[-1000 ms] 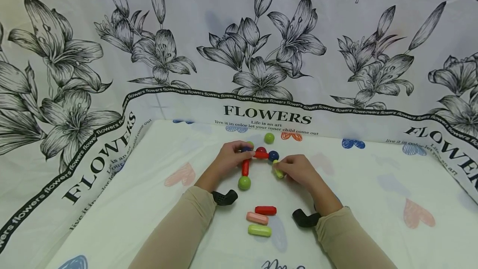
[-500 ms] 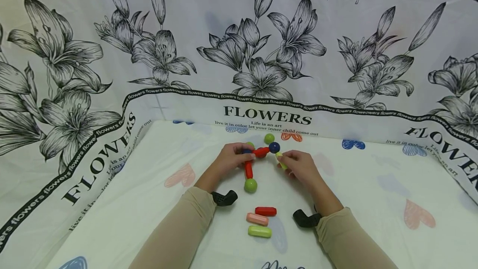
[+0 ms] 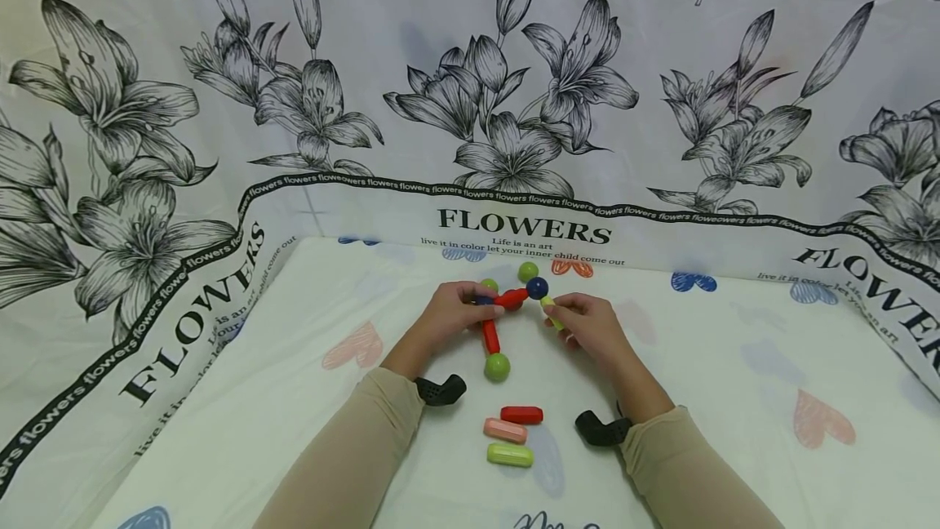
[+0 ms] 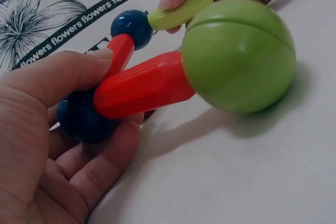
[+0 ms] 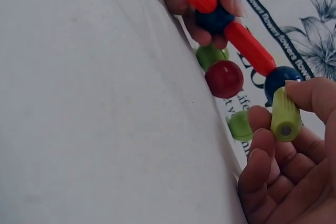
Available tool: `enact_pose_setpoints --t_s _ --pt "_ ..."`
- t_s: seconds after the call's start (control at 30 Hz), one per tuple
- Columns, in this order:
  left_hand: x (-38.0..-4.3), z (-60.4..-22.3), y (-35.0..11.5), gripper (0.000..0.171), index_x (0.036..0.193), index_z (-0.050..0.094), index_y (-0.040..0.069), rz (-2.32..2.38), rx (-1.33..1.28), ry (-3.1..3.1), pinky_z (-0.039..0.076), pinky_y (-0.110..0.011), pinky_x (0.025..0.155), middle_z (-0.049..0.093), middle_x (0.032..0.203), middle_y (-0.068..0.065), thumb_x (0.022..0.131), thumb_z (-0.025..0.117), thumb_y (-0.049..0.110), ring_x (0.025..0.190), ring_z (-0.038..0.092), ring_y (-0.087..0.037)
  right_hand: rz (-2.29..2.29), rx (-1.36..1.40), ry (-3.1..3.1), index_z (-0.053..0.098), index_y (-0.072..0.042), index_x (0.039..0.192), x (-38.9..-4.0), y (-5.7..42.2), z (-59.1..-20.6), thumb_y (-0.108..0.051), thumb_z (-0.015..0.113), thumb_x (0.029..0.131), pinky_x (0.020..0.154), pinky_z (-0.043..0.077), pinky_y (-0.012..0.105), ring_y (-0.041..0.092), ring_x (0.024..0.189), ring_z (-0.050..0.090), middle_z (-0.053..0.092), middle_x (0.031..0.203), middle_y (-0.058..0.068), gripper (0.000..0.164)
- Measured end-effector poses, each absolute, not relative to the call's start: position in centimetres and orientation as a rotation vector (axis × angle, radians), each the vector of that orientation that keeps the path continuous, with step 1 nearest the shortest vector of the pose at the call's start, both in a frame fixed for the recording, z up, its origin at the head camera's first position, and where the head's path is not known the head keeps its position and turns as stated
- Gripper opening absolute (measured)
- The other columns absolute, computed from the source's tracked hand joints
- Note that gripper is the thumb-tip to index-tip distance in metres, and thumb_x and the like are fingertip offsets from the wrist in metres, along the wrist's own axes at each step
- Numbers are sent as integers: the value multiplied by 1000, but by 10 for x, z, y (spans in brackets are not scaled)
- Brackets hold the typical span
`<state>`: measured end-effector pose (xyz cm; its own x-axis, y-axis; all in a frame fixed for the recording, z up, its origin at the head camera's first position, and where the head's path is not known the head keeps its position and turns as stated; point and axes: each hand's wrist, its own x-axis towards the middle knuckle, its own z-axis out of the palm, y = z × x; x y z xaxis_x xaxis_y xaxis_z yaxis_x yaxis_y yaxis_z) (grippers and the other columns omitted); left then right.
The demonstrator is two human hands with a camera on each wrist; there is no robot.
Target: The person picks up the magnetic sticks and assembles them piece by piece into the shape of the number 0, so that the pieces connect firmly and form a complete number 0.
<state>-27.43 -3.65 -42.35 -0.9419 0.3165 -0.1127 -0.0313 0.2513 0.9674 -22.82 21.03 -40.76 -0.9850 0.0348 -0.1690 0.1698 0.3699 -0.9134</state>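
Observation:
My left hand [image 3: 455, 310] grips a dark blue ball [image 4: 86, 116] between thumb and fingers. Two red rods join that ball: one red rod [image 4: 147, 85] leads to a large green ball [image 3: 497, 366] nearer me, the other red rod [image 5: 250, 49] to a second blue ball [image 3: 537, 288]. With thumb and fingertips, my right hand [image 3: 591, 323] pinches a yellow-green rod [image 5: 286, 115] whose far end meets the second blue ball. A grey disc shows in the rod's near end. In the right wrist view a dark red ball [image 5: 224, 78] sits beyond the red rod.
Nearer me lie a red rod [image 3: 522, 415], a pink rod [image 3: 505, 430] and a yellow-green rod [image 3: 510, 455]. A green ball [image 3: 528, 271] stands at the back, another green ball [image 3: 489, 284] beside my left fingers. A flower-printed cloth [image 3: 367, 211] rises behind the table.
The second blue ball has moved up and away from me, tilting its red rod; my right hand followed with the yellow-green rod. The large green ball has shifted slightly right and nearer me.

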Motion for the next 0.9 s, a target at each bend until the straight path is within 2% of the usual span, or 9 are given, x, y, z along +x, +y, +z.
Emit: enact_pose_setpoints --t_s 0.2,0.37,0.6,0.9 --pt "-272 -423 -34 37 111 71 17 1730 329 2264 54 -29 69 67 112 -2 78 84 30 80 61 -18 -1687 192 2520 68 -9 114 -227 211 -408 -34 69 92 62 51 28 20 76 60 73 96 7 34" --pt "-271 -424 -32 33 109 72 20 1658 413 2315 52 -28 67 67 109 -1 79 83 31 84 60 -18 -1594 165 2630 69 -9 114 -228 212 -408 -34 69 91 61 48 27 20 75 58 71 94 6 34" --pt "-268 -422 -31 34 111 71 24 1542 479 2352 53 -31 65 67 106 -1 81 79 37 87 60 -20 -1397 142 2792 70 -9 116 -228 217 -408 -36 68 91 68 46 27 19 81 57 70 95 6 37" --pt "-265 -420 -28 30 114 72 23 1455 654 2410 50 -30 84 67 111 3 86 75 31 99 59 -16 -1325 186 2786 69 -9 121 -231 227 -405 -31 66 93 70 50 27 19 84 60 68 112 10 36"
